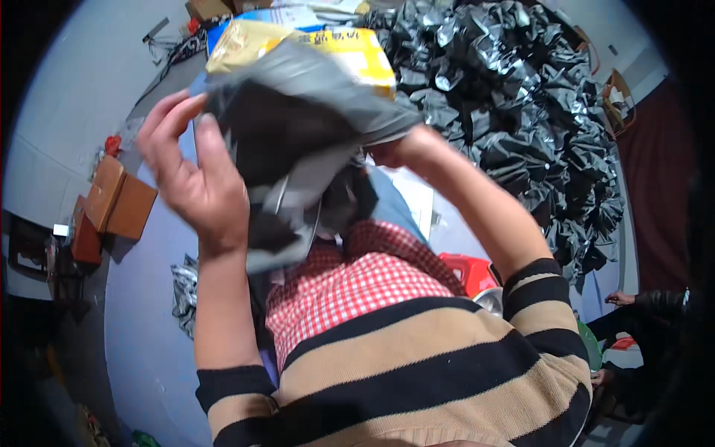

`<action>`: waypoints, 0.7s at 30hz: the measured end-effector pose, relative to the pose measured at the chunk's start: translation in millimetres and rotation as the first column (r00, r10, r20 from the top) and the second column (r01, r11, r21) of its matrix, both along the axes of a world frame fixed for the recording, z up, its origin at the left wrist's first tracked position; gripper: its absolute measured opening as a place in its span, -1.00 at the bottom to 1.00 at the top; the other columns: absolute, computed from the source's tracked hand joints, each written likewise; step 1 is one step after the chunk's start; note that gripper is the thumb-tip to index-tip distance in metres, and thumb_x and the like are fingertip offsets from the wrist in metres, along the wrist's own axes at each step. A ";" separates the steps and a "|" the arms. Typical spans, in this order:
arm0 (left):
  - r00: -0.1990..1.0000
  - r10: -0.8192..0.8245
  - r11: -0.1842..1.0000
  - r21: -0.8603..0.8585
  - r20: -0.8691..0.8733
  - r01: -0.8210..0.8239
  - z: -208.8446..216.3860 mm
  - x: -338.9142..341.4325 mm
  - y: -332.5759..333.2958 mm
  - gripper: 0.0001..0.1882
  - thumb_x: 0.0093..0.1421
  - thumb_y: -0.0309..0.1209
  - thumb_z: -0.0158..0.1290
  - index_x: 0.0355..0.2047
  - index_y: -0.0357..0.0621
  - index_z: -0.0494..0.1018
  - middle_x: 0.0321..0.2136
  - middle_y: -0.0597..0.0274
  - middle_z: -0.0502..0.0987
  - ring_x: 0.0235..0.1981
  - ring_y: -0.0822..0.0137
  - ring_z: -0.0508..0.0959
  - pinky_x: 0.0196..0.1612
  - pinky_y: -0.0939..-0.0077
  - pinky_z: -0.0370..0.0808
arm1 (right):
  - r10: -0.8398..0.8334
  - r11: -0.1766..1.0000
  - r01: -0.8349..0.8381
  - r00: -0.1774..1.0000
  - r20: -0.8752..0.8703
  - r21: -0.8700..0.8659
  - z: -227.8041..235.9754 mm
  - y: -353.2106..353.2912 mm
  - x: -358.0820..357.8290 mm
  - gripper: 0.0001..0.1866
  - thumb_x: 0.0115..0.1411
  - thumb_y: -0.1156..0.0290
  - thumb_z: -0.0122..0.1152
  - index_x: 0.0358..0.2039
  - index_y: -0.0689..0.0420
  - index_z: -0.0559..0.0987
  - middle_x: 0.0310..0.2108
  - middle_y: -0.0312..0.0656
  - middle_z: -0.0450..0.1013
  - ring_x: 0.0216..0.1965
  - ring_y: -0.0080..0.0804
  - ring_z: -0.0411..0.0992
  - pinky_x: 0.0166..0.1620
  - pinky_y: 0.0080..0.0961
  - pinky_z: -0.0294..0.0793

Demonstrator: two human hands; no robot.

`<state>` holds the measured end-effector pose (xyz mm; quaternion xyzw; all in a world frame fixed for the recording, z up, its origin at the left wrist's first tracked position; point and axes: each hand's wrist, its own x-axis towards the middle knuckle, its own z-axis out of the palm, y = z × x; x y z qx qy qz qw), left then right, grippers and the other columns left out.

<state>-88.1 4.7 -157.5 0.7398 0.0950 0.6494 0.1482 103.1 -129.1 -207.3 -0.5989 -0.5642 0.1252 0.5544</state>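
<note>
A thin black-and-grey fabric piece [298,112] is stretched before me, smeared by motion. Its kind is not certain; a fine curved line like a wire or seam crosses its lower part. My left hand [195,164] is at its left edge, thumb and forefinger closing near the cloth, the other fingers bent. At its right corner my right hand [406,145] is closed on the cloth, with most of its fingers hidden. Below, the fabric hangs down to a red-and-white checked cloth [372,272] over my lap.
A large heap of crumpled black fabric pieces [506,112] fills the right. Beyond my hands lies a yellow package [365,56]. Brown boxes [123,197] stand at left. A red packet [469,272] is by my right elbow. Another person's hand [620,298] shows at far right.
</note>
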 end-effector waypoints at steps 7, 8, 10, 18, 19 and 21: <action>0.884 -0.273 0.952 0.028 -0.379 0.305 -95.6 76.4 -72.4 -0.74 0.26 -0.49 -0.16 -0.06 -0.32 0.28 -0.36 0.08 0.46 -0.38 0.17 0.50 -0.26 0.36 0.48 | 0.255 0.894 0.081 0.716 -0.650 0.440 128.1 42.7 69.8 -0.59 0.32 0.09 -0.15 -0.29 0.21 0.47 -0.79 -0.41 0.08 -0.80 -0.64 -0.03 -0.71 -0.64 -0.06; 0.717 -0.673 0.655 -0.598 -0.183 0.462 -86.6 75.4 -96.1 -0.76 0.29 -0.45 -0.18 -0.09 -0.32 0.28 -0.44 0.18 0.43 -0.49 0.26 0.45 -0.38 0.45 0.43 | 0.211 0.931 0.132 0.569 -0.795 0.341 100.6 41.5 93.9 -0.68 0.30 0.18 -0.09 -0.39 0.18 0.43 -0.77 -0.40 0.14 -0.79 -0.65 0.03 -0.73 -0.68 -0.01; 0.401 -0.851 -0.184 -0.909 0.338 0.375 -71.5 58.9 -125.9 -0.77 0.34 -0.35 -0.22 -0.17 -0.28 0.30 -0.57 0.34 0.30 -0.65 0.45 0.31 -0.57 0.64 0.27 | 0.062 0.968 0.210 0.326 -0.943 0.136 43.6 27.1 137.7 -0.72 0.28 0.25 -0.02 -0.53 0.12 0.35 -0.77 -0.40 0.17 -0.82 -0.63 0.07 -0.76 -0.68 0.04; 0.127 -0.784 -0.549 -0.773 0.608 0.318 11.2 26.2 -109.5 -0.72 0.36 -0.23 -0.26 -0.38 -0.14 0.28 -0.71 0.48 0.06 -0.77 0.61 0.04 -0.73 0.71 -0.03 | 0.217 0.922 0.210 0.413 -0.884 0.324 176.2 -0.2 67.3 -0.72 0.31 0.26 -0.17 -0.42 0.17 0.37 -0.69 -0.41 0.13 -0.71 -0.67 0.06 -0.71 -0.69 -0.03; 0.065 -0.821 -0.504 -0.773 0.568 0.385 20.7 26.5 -112.4 -0.71 0.36 -0.22 -0.26 -0.41 -0.12 0.26 -0.72 0.49 0.05 -0.78 0.62 0.03 -0.73 0.70 -0.04 | 0.221 0.906 0.195 0.535 -0.815 0.374 201.2 -4.5 64.6 -0.72 0.31 0.26 -0.17 -0.42 0.18 0.38 -0.68 -0.40 0.15 -0.71 -0.66 0.07 -0.70 -0.69 -0.02; 0.134 -0.825 -0.460 -0.790 0.549 0.405 52.1 41.4 -122.0 -0.72 0.36 -0.22 -0.26 -0.42 -0.11 0.26 -0.72 0.48 0.05 -0.78 0.60 0.04 -0.73 0.69 -0.04 | 0.221 0.895 0.169 0.635 -0.740 0.413 227.0 1.6 84.6 -0.71 0.31 0.26 -0.17 -0.42 0.18 0.39 -0.67 -0.39 0.16 -0.70 -0.65 0.08 -0.69 -0.69 -0.02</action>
